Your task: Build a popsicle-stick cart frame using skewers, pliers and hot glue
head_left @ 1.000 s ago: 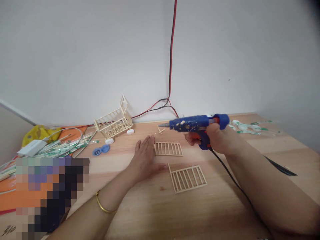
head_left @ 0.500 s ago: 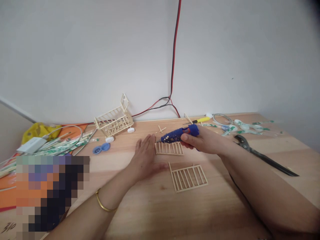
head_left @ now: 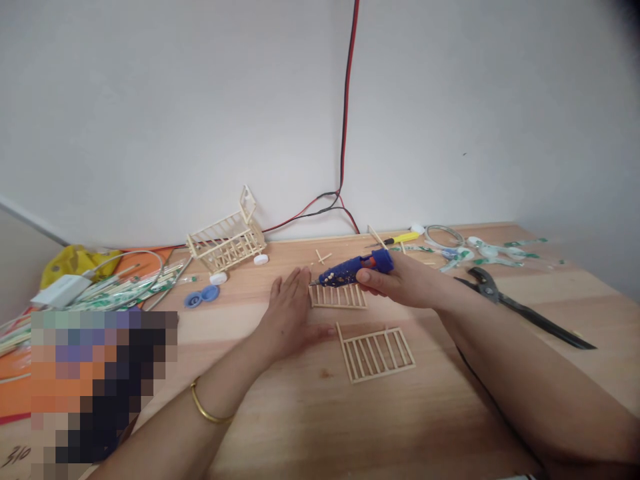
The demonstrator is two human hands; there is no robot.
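Note:
My right hand point(head_left: 405, 283) is closed round a blue glue gun point(head_left: 353, 269), whose nozzle points down-left at the top left corner of a small wooden stick grid point(head_left: 338, 297). My left hand point(head_left: 289, 313) lies flat on the wooden table point(head_left: 310, 413) with fingers stretched out, its fingertips against that grid's left edge. A second stick grid point(head_left: 375, 354) lies nearer to me, between my two arms. The gun's black cord runs back under my right forearm.
A small stick cart with white wheels point(head_left: 227, 243) stands by the wall. Blue caps point(head_left: 201, 296), black pliers point(head_left: 520, 307), a yellow screwdriver point(head_left: 400, 239) and plastic scraps lie around. Sticks, a white adapter and orange paper clutter the left. Red and black wires point(head_left: 345, 133) hang down the wall.
My right hand has brought the glue gun down from mid-air and turned its nozzle onto the far grid's corner. The left hand has stayed flat beside the grid.

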